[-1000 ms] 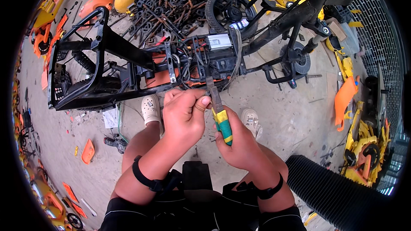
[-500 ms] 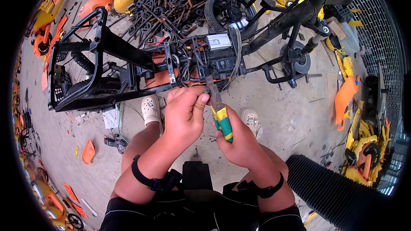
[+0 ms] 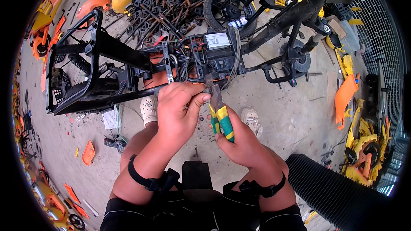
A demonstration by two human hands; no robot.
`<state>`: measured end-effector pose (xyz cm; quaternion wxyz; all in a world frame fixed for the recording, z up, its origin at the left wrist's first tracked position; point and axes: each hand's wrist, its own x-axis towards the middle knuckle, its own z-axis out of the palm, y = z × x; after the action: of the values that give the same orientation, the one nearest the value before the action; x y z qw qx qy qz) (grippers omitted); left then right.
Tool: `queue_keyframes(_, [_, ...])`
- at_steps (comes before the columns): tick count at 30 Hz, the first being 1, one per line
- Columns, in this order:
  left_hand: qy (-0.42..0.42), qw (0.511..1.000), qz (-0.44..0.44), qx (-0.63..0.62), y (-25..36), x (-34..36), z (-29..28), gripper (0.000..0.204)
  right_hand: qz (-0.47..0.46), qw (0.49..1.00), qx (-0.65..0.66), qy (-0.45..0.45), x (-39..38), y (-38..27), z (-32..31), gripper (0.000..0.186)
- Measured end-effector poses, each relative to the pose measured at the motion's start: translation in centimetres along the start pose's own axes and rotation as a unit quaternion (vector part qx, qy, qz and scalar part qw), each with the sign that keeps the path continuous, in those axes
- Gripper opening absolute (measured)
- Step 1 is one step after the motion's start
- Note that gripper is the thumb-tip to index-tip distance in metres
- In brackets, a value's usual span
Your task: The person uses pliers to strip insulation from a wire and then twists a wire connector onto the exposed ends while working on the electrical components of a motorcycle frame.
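Note:
My right hand (image 3: 237, 139) is wrapped round pliers (image 3: 223, 120) with green and yellow handles. Their metal jaws point away from me, toward the near rail of a black scooter frame (image 3: 124, 99). The handles stand slightly apart. Just left of the jaws, my left hand (image 3: 179, 107) is closed in a pinch between thumb and forefinger. A small dark piece shows at those fingertips, too small to name. Beyond both hands, the frame's middle holds a silver box (image 3: 217, 41), a black unit (image 3: 224, 64) and bundles of wires (image 3: 185, 62).
Behind the frame lie a heap of rusty metal parts (image 3: 171, 4) and a black wheel (image 3: 231, 10). A ribbed black tube (image 3: 329, 192) is at lower right. A power tool (image 3: 114, 143) and an orange piece (image 3: 88, 152) lie on the floor to the left.
The pliers' handles have spread a little and their jaws have parted. My left hand has shifted slightly up and left, its fingertips still beside the jaws.

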<state>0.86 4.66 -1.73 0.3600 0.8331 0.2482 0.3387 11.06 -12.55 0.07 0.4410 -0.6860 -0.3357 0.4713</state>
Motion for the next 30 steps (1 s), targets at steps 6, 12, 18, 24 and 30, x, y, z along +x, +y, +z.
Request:
queue_keyframes(6, [-0.016,0.999,0.036,0.036,-0.6,0.5,-0.5,0.015,0.015,1.0,-0.006,-0.01,0.1,-0.2,-0.5,0.074])
queue_keyframes(12, [-0.033,0.994,0.063,0.08,-0.4,0.8,-0.9,0.011,0.036,0.999,-0.035,-0.015,-0.1,0.0,-0.8,0.076])
queue_keyframes(18, [-0.04,0.99,0.074,0.117,-0.4,0.5,-0.9,0.01,0.059,0.996,-0.062,-0.031,-0.2,-0.2,-0.8,0.081])
queue_keyframes(24, [-0.038,0.988,0.083,0.124,-0.1,0.2,-0.9,0.011,0.072,0.994,-0.038,-0.068,-0.3,-0.5,-1.1,0.089])
queue_keyframes(30, [-0.023,0.988,0.101,0.118,0.2,-0.1,-1.2,0.01,0.039,0.997,-0.031,-0.059,-0.7,-0.2,-0.3,0.089])
